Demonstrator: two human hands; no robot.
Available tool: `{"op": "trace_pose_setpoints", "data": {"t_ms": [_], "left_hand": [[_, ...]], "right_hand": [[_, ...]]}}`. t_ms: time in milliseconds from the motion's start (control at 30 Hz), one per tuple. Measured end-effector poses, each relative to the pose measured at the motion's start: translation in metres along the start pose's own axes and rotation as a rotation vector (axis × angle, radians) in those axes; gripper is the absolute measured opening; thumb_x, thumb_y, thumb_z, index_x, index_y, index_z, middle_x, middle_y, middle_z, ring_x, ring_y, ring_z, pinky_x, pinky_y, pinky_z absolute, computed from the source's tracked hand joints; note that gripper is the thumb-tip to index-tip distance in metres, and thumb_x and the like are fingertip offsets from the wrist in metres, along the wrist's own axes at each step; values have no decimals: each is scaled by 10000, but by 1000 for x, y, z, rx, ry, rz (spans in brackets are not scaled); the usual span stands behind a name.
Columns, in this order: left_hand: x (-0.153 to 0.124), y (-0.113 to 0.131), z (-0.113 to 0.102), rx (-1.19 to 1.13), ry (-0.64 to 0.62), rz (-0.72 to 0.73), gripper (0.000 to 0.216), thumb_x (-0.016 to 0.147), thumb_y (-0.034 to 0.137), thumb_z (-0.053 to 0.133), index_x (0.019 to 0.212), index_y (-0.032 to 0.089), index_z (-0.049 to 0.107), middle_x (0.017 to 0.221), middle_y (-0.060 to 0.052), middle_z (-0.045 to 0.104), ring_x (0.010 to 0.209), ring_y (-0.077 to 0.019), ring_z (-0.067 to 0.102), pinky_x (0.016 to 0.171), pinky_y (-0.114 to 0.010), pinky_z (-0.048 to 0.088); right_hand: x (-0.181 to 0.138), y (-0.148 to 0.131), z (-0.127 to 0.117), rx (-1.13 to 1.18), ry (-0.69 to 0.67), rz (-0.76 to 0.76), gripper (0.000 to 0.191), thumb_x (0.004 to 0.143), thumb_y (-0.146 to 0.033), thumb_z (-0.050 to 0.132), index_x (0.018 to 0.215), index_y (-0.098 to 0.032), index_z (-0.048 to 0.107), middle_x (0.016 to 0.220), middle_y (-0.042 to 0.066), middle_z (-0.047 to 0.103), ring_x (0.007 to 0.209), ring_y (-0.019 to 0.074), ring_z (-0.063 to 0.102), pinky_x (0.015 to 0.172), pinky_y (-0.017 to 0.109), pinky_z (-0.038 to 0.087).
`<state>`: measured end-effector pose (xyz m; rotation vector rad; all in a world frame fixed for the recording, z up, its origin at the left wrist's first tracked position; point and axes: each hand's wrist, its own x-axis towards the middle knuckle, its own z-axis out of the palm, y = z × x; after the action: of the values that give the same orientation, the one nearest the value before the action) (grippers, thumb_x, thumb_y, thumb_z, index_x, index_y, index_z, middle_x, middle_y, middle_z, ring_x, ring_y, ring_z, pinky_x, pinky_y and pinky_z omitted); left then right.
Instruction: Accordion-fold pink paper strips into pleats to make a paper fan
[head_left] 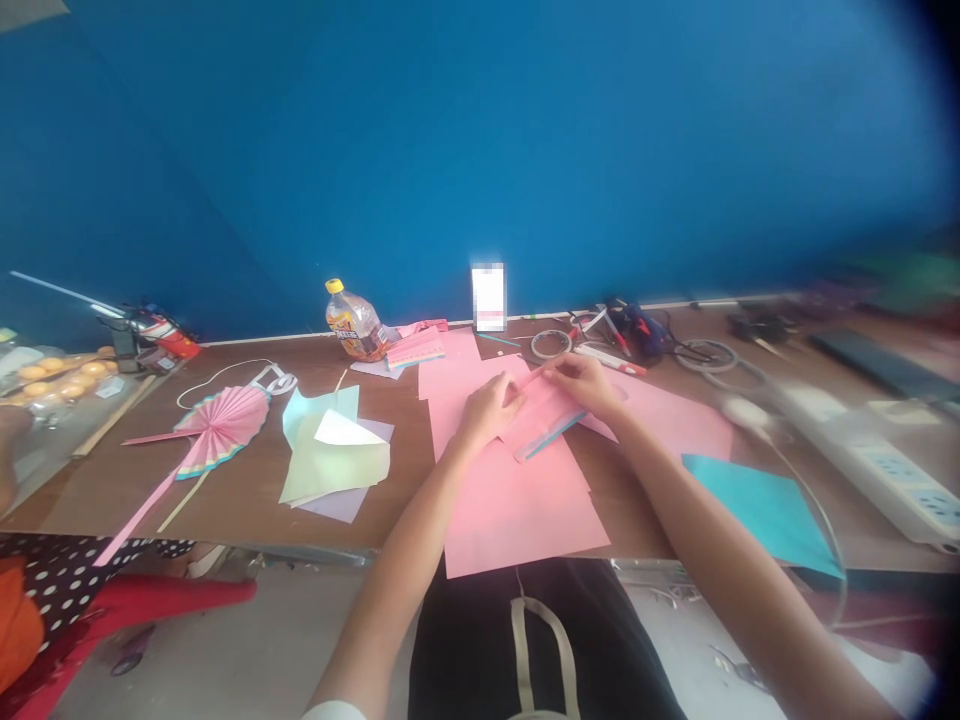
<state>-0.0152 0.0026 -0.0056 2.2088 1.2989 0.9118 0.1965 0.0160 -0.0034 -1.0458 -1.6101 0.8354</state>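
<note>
Between my two hands is a folded pink paper (540,415) with a blue strip along its lower edge. My left hand (491,405) pinches its left side. The far upper edge is gripped by the bent fingers of my right hand (581,382). Beneath them, large pink sheets (517,520) lie spread over the table and slightly past its front edge. A finished-looking pink paper fan (229,425) with a blue and yellow rim rests to the left. Behind my hands, a pleated pink paper piece (416,348) lies near the bottle.
A plastic bottle (356,325) with a yellow cap and a lit phone (489,298) stand by the blue wall. Pale green sheets (337,465) lie left. On the right are a tape roll (551,345), a turquoise sheet (761,510) and a power strip (885,475). Someone sits at far left.
</note>
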Motion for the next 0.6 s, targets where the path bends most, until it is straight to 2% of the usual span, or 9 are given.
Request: {"op": "trace_pose_setpoints", "data": {"t_ms": [133,267,400,600], "left_hand": [[5,-10,3,-225,103,-74,314,713,389,709,905,227,521,893,-24,638,850,-181,604,766,-292,440],[9,-20,3,-599,187,-249,448,661,369,755,992,220,492,822,-19,634,815,-166,619,741,-276,451],[12,-22,2,-919,175,-408,537,637,390,767,1073,210,510,894,-43,665,820,-167,637,743,-280,461],[12,-20,7,-1110,93,-481,588,620,405,777,1134,222,559,1005,-50,681,891,-194,652,782,-305,480]], "right_hand": [[1,2,-5,2,43,4,245,759,-439,659,807,-201,685,827,42,697,773,195,624,714,324,483],[1,3,-6,-6,122,-2,207,737,-406,685,778,-203,682,805,36,694,759,186,620,698,311,479],[2,3,-4,14,214,1,188,723,-387,696,773,-207,675,798,28,694,766,183,622,715,313,484],[1,3,1,-12,275,-8,189,725,-390,686,773,-208,675,808,26,697,772,184,622,733,320,487]]}}
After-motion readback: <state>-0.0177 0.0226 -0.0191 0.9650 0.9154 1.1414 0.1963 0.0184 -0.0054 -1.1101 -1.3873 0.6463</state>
